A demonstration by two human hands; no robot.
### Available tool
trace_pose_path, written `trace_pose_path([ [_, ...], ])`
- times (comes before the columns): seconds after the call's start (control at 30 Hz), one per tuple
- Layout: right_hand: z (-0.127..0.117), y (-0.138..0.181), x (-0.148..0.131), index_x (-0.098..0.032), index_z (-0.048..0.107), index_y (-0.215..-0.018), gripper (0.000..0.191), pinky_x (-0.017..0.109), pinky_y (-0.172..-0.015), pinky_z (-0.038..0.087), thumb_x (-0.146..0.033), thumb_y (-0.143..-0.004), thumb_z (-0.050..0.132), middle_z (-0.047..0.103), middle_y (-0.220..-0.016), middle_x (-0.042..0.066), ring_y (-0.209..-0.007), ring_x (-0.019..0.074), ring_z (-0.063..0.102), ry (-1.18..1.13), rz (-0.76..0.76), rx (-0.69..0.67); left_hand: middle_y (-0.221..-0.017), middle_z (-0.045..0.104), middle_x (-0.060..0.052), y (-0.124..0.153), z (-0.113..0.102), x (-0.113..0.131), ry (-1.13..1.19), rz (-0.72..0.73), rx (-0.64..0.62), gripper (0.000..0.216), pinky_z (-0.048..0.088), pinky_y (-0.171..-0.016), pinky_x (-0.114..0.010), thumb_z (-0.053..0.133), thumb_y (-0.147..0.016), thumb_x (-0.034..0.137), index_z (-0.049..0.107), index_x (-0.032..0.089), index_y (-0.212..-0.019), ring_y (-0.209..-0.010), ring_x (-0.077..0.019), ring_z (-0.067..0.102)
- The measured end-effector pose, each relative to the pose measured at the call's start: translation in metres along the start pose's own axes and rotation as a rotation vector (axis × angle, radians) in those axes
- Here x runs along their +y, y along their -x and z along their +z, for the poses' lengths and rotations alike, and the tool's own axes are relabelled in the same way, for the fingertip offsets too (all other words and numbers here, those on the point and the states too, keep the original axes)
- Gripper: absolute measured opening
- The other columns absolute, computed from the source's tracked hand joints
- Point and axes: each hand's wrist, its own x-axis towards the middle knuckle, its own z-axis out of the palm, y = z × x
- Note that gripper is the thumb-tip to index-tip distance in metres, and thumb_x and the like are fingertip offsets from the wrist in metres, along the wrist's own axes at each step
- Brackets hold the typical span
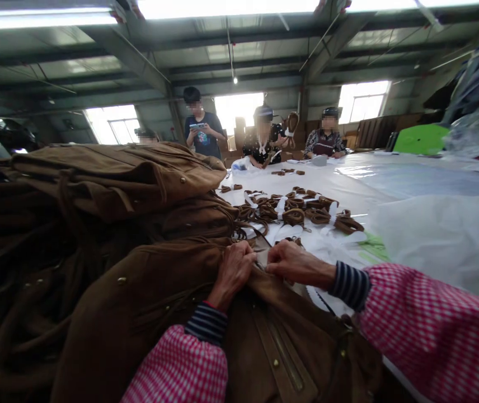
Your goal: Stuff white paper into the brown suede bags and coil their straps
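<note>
Left of the hands rises a stack of brown suede bags [109,179], studded and fringed. The left hand [234,268] is closed on the upper edge of the nearest brown bag [147,313], which lies under both wrists, zip pocket facing up. Touching it, the right hand [292,262] pinches the same edge. Beyond them, coiled brown straps [302,210] lie on the white table [411,184].

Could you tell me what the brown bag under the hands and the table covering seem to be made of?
Brown bag: probably suede or faux suede, matte and napped, with metal studs. Table covering: likely plastic sheeting, white, glossy, reflecting window light.
</note>
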Motion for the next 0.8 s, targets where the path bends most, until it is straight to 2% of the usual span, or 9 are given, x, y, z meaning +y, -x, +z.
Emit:
trace_pose_path([
  [0.07, 0.008, -0.013, 0.008, -0.015, 0.057, -0.057, 0.019, 0.019, -0.043, 0.031, -0.012, -0.075, 0.06, 0.054, -0.05, -0.003, -0.044, 0.0074, 0.049, 0.032, 0.004, 0.017, -0.082, 0.071, -0.004, 0.001, 0.0, 0.0, 0.028, -0.018, 0.002, 0.016, 0.038, -0.069, -0.029, 0.057, -0.085, 0.018, 0.06, 0.019, -0.069, -0.084, -0.0197, 0.063],
  [0.17, 0.011, -0.02, 0.018, -0.015, 0.06, -0.059, 0.017, 0.02, -0.044, 0.034, -0.012, -0.075, 0.058, 0.056, -0.052, -0.002, -0.046, 0.0093, 0.052, -0.007, 0.005, 0.031, -0.083, 0.071, -0.003, 0.001, 0.0, 0.001, 0.06, -0.032, 0.005, 0.016, 0.036, -0.07, -0.029, 0.058, -0.084, 0.019, 0.06, 0.019, -0.068, -0.086, -0.0199, 0.063],
  [0.4, 0.013, -0.022, 0.018, -0.016, 0.06, -0.061, 0.014, 0.02, -0.042, 0.039, -0.014, -0.075, 0.058, 0.056, -0.052, -0.003, -0.044, 0.0103, 0.053, -0.112, 0.045, 0.027, -0.078, 0.069, -0.003, 0.001, 0.001, 0.002, 0.085, -0.051, 0.007, 0.014, 0.034, -0.067, -0.03, 0.059, -0.083, 0.018, 0.061, 0.019, -0.068, -0.082, -0.0198, 0.062],
  [0.8, 0.016, -0.019, 0.022, -0.016, 0.057, -0.06, 0.013, 0.018, -0.04, 0.038, -0.016, -0.073, 0.058, 0.053, -0.052, -0.004, -0.042, 0.008, 0.049, -0.225, 0.015, -0.017, -0.079, 0.07, -0.003, 0.002, 0.001, 0.003, 0.043, -0.049, 0.013, 0.012, 0.034, -0.067, -0.029, 0.06, -0.085, 0.019, 0.065, 0.02, -0.073, -0.084, -0.0198, 0.063],
])
